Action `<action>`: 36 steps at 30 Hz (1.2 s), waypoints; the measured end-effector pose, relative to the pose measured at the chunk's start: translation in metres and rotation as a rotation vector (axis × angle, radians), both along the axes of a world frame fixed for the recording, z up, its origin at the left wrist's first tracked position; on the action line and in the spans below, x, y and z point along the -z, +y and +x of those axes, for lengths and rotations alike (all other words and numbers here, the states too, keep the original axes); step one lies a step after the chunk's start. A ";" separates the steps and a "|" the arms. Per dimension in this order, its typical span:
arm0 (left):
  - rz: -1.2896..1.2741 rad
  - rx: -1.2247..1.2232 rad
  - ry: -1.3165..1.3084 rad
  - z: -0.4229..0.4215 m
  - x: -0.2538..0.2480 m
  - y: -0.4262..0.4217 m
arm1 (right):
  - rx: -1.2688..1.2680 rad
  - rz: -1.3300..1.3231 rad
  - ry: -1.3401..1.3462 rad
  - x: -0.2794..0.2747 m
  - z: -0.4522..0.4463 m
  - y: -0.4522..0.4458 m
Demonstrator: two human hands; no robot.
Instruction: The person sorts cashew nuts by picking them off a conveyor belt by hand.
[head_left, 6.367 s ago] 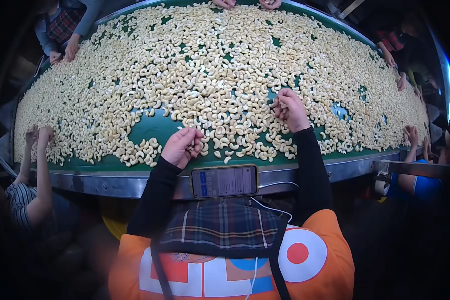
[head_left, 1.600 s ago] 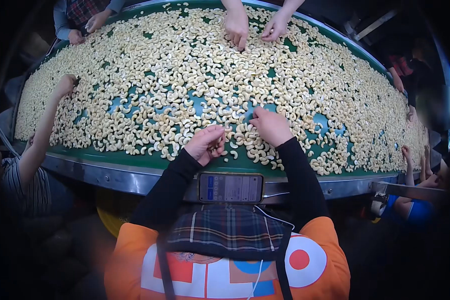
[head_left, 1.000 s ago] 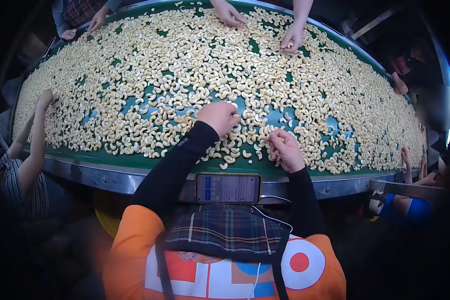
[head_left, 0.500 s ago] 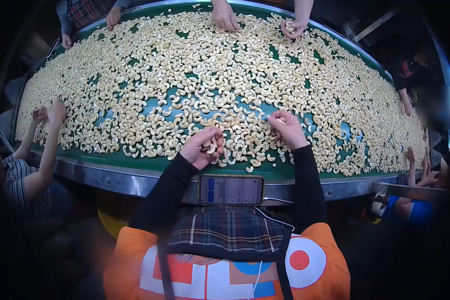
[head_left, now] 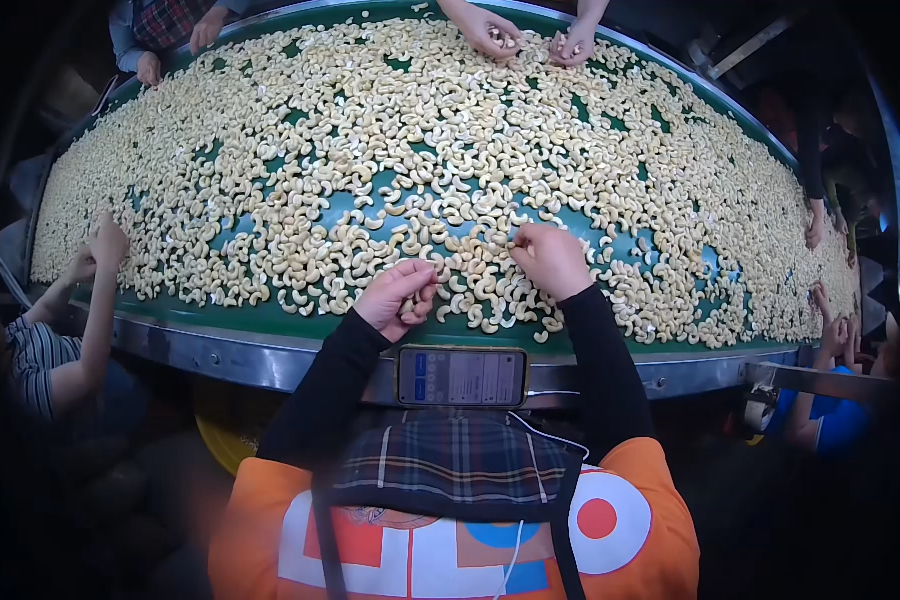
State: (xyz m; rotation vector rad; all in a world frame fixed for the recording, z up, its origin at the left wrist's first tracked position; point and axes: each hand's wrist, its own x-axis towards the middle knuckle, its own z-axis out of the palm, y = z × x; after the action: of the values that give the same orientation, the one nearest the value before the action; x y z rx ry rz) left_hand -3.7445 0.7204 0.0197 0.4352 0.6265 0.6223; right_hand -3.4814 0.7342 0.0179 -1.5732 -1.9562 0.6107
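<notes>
Phone (head_left: 462, 377) before the metal rim (head_left: 260, 370), cashews (head_left: 450, 130) around the right hand (head_left: 552, 262)

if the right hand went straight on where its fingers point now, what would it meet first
Most likely the cashews just left of the right hand, on the green surface; depth is unclear, so it may already touch some.

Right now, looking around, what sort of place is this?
Probably a food factory's nut-sorting room: loose cashews cover a long green table with a metal edge, and other people's hands reach in from both sides.
</notes>
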 end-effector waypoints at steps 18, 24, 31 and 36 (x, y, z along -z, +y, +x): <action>-0.006 0.020 0.090 -0.068 -0.011 0.011 | 0.148 -0.600 0.524 -0.018 -0.031 -0.014; 0.021 0.063 0.054 -0.084 -0.011 0.016 | 0.067 -0.496 0.740 -0.029 -0.077 -0.016; 0.026 0.045 0.117 -0.115 -0.016 0.019 | -0.048 0.027 -0.432 -0.021 -0.133 -0.003; 0.288 0.208 0.403 -0.124 -0.021 0.027 | -0.027 -0.049 -0.386 -0.020 -0.119 -0.005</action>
State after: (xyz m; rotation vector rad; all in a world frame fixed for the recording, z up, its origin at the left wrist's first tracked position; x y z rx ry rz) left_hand -3.8681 0.7471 0.0403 0.8982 0.8634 0.4276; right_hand -3.6004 0.7290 0.0379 -1.8042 -2.2560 0.3875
